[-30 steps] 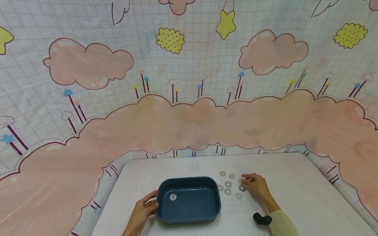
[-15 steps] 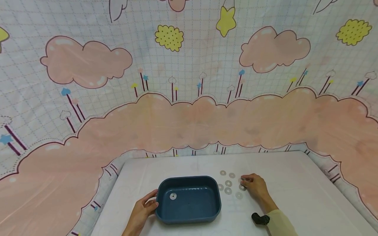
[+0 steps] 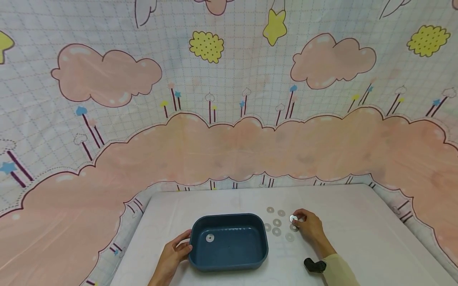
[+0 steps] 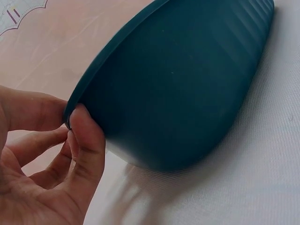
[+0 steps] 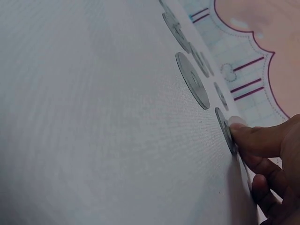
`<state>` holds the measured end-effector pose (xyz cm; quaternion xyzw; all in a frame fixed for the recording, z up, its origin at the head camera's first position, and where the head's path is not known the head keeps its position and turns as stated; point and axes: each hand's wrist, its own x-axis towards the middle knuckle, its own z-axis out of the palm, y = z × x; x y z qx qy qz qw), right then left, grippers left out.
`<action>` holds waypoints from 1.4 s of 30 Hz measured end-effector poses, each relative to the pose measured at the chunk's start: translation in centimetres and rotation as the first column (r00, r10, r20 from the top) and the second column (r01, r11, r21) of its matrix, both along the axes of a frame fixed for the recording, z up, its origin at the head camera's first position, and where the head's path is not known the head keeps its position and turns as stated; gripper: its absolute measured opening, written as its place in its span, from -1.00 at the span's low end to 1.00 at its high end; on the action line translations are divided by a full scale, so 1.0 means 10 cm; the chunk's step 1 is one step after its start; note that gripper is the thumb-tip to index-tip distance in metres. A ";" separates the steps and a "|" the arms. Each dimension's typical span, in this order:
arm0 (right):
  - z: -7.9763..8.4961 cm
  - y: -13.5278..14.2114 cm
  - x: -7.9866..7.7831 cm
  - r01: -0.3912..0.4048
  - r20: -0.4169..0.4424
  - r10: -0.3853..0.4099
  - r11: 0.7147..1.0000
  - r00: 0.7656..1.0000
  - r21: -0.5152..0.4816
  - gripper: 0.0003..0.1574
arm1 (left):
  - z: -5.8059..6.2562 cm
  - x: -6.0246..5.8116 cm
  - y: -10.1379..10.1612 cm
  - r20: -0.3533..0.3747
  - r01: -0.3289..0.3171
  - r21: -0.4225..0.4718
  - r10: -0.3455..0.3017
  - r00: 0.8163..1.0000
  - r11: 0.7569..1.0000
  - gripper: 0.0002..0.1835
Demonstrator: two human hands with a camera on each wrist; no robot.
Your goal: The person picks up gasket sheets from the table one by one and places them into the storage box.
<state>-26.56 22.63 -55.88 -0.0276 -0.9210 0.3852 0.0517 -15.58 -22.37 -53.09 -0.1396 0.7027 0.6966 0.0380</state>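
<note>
A flat, shiny metal washer [image 3: 293,218] is pinched between the thumb and fingertips of my right hand [image 3: 310,227], its face tilted toward the head camera. Just below those fingers another washer [image 3: 294,228] shows partly; the right wrist view has a washer [image 5: 224,129] beside the thumb. Several more washers [image 3: 277,223] lie loosely spread to the left of this hand. On the basin's left side, my left hand [image 3: 171,254] grips the rim between thumb and fingers. The dark blue plastic basin [image 3: 229,262] stands upright, with one washer [image 3: 210,238] on its floor.
A white cloth covers the table [image 3: 171,206]. Behind it hangs a patterned curtain [image 3: 229,151] with clouds and stars. A black device [image 3: 315,265] sits at my right wrist, by the pale sleeve [image 3: 338,270].
My right fingers have closed on a washer and turned it up so that its bright face shows. My left hand and the basin stay where they were.
</note>
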 end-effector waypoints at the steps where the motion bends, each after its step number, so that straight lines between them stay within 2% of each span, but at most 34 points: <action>1: 0.00 0.00 0.00 0.005 -0.003 -0.005 1.000 1.000 -0.011 -0.76 | 0.00 0.00 0.00 -0.001 0.001 0.001 -0.001 1.000 1.000 -0.39; 5: 0.00 0.00 0.02 0.025 0.000 -0.025 0.998 1.000 -0.062 -0.81 | 0.00 0.00 0.00 -0.002 0.003 0.001 -0.003 1.000 1.000 -0.39; 11: 0.04 0.01 0.03 0.041 0.049 -0.034 0.988 0.998 -0.150 -0.79 | 0.00 0.00 -0.01 -0.003 0.002 0.004 -0.002 1.000 1.000 -0.39; 18: 0.14 0.05 0.09 0.031 0.028 -0.024 0.965 0.999 -0.260 -0.74 | 0.01 0.01 0.00 -0.014 0.010 0.005 -0.010 1.000 1.000 -0.39; 30: 0.39 -0.10 0.24 0.037 0.067 -0.007 0.886 0.998 -0.463 -0.67 | 0.03 0.02 0.00 -0.009 0.016 0.005 -0.016 1.000 1.000 -0.41; 42: 0.64 -0.26 0.41 -0.006 0.083 0.060 0.844 0.995 -0.537 -0.64 | 0.02 0.02 0.00 -0.003 0.015 0.013 -0.015 1.000 1.000 -0.40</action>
